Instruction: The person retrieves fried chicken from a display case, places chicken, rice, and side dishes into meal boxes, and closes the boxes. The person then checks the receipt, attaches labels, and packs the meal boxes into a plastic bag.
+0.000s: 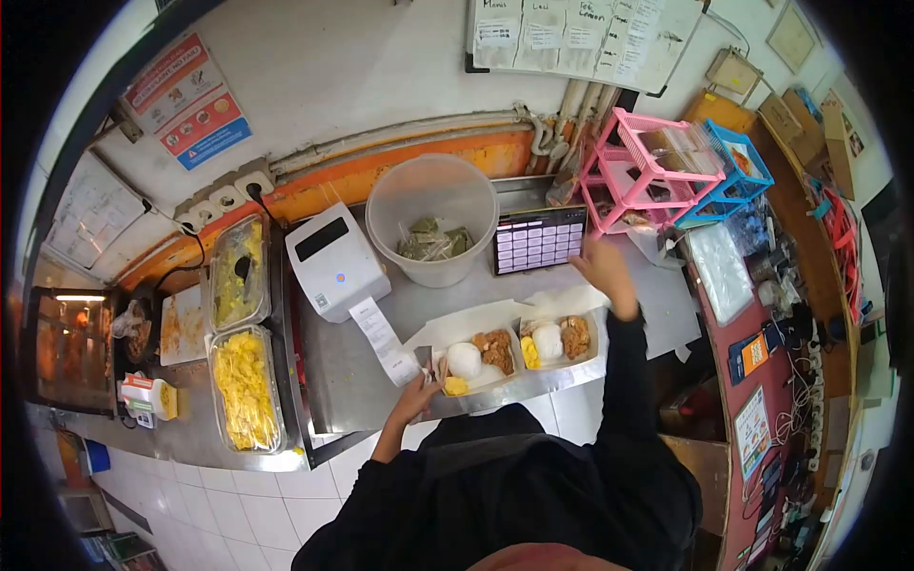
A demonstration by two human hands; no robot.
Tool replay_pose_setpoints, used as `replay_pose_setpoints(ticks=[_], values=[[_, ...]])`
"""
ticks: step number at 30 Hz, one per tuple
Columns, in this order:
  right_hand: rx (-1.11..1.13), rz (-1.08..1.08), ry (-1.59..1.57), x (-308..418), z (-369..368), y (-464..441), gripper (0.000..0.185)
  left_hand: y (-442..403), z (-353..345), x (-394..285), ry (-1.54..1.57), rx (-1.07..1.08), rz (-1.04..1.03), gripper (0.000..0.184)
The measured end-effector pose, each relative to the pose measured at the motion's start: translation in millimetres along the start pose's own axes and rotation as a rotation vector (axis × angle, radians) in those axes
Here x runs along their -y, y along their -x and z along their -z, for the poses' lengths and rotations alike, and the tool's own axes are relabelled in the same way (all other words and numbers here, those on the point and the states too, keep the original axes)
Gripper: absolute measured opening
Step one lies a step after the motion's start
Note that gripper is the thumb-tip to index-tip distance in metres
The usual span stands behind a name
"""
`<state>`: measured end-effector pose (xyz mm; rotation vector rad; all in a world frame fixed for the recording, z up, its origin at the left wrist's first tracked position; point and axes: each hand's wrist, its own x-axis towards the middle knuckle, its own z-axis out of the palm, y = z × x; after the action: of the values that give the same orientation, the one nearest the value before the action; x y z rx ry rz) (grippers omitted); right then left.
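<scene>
My left hand [416, 398] is at the front left corner of a paper meal box [495, 385], its fingers closed. Right beside them is the lower end of a long printed receipt [381, 341], which hangs from a white receipt printer [335, 262]. What the fingers pinch is too small to make out. My right hand [605, 271] is at the right edge of a tablet [540, 241] with a lit grid on its screen, fingers stretched toward it and holding nothing. Two open boxes sit side by side, each with white rice [464, 360], fried chicken [575, 337] and a yellow food [529, 352].
A clear bucket [433, 190] with green packets stands behind the boxes. Trays of yellow food [248, 388] are on the left. Pink [657, 157] and blue racks [738, 176] stand at the back right. A red side table [719, 347] carries plastic bags and cables.
</scene>
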<state>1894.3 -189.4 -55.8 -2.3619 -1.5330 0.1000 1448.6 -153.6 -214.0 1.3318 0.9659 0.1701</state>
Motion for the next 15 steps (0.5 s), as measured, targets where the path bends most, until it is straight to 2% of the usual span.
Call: replay_pose_setpoints(ticks=[1, 2, 4, 5, 6, 7, 10, 12, 15], values=[[-0.28, 0.325, -0.11, 27.7, -0.6, -29.3, 0.048, 6.4, 0.6, -0.7, -0.011, -0.003, 0.021, 0.078], [-0.191, 0.392, -0.101, 42.2, -10.0, -59.0, 0.059, 11.8, -0.1, -2.9, -0.018, -0.008, 0.042, 0.075], [-0.162, 0.58, 0.068, 29.7, -77.6, -123.0, 0.063, 23.4, 4.4, -25.7, -0.007, 0.045, 0.101, 0.073], [-0.152, 0.6, 0.06, 24.9, -92.6, -138.4, 0.063, 28.7, 5.2, -34.3, -0.003, 0.106, 0.158, 0.071], [-0.011, 0.535, 0.09, 21.9, -102.8, -154.4, 0.063, 29.2, 3.7, -37.6, 0.009, 0.085, 0.159, 0.071], [0.137, 0.463, 0.114, 23.3, -110.6, -159.2, 0.064, 35.8, 2.9, -38.5, 0.071, 0.022, 0.116, 0.07], [0.307, 0.379, 0.064, 18.6, -126.0, -165.8, 0.059, 55.0, -3.2, -35.6, 0.238, -0.106, 0.06, 0.064], [0.27, 0.401, 0.043, 16.6, -133.5, -166.9, 0.058, 66.3, -5.8, -28.3, 0.468, -0.21, 0.009, 0.061], [0.179, 0.366, 0.041, 16.2, -136.7, -164.1, 0.054, 80.1, -8.1, -22.5, 0.561, -0.259, 0.013, 0.06]])
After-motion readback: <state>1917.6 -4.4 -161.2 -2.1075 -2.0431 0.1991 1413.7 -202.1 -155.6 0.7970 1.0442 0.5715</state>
